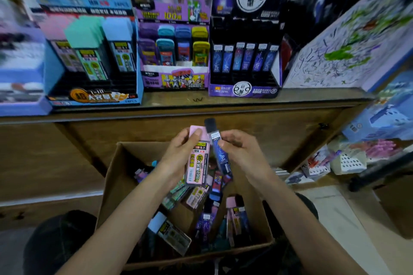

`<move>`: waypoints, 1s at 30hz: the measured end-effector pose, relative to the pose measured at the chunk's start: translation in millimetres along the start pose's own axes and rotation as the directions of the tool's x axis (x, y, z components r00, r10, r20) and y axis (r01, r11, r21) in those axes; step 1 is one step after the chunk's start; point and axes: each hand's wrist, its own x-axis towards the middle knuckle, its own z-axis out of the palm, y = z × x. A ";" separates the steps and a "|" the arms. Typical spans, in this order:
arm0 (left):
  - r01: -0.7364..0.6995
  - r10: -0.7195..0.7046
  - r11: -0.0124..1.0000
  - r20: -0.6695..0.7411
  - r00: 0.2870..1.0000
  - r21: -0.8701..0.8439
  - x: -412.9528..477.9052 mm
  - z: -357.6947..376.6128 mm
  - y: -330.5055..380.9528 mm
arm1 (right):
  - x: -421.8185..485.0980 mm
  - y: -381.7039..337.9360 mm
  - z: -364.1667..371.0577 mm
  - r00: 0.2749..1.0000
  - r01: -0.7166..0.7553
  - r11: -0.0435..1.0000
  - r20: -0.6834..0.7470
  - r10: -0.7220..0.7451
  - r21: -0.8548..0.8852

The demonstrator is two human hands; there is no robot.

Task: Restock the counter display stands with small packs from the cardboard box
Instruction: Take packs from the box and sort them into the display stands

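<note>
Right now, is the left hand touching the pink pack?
Touching. The head view shows the left hand gripping the pink pack, with the thumb lying across its upper front.

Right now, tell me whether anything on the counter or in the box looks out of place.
Nothing looks damaged or spilled. The packs in the cardboard box lie jumbled at all angles, kinds mixed. The black stand has bare slots around its one row of blue packs. A pen scribble marks the counter.
</note>
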 end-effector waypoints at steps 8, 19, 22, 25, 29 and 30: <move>-0.240 0.259 0.947 -0.068 0.963 0.211 -4.0 -20.4 82.8 | 43.9 -88.8 -23.3 0.962 0.251 0.967 -0.101 -0.254 -0.042; -0.339 0.372 0.901 -0.080 0.925 0.272 -2.4 -42.1 121.3 | 129.1 -112.3 -61.9 0.871 0.305 0.882 -0.270 -0.411 -0.359; -0.340 0.379 0.897 -0.095 0.920 0.282 -0.3 -43.6 121.0 | 137.3 -107.8 -60.8 0.887 0.317 0.888 -0.227 -0.402 -0.333; -0.343 0.380 0.899 -0.095 0.920 0.273 1.0 -43.0 120.8 | 142.4 -107.6 -65.6 0.890 0.310 0.894 -0.231 -0.393 -0.324; -0.343 0.381 0.897 -0.095 0.920 0.278 2.6 -42.1 122.6 | 146.5 -109.4 -69.3 0.897 0.307 0.893 -0.214 -0.387 -0.329; -0.341 0.380 0.897 -0.097 0.920 0.281 2.9 -42.3 122.6 | 147.2 -110.4 -69.6 0.896 0.317 0.883 -0.196 -0.399 -0.347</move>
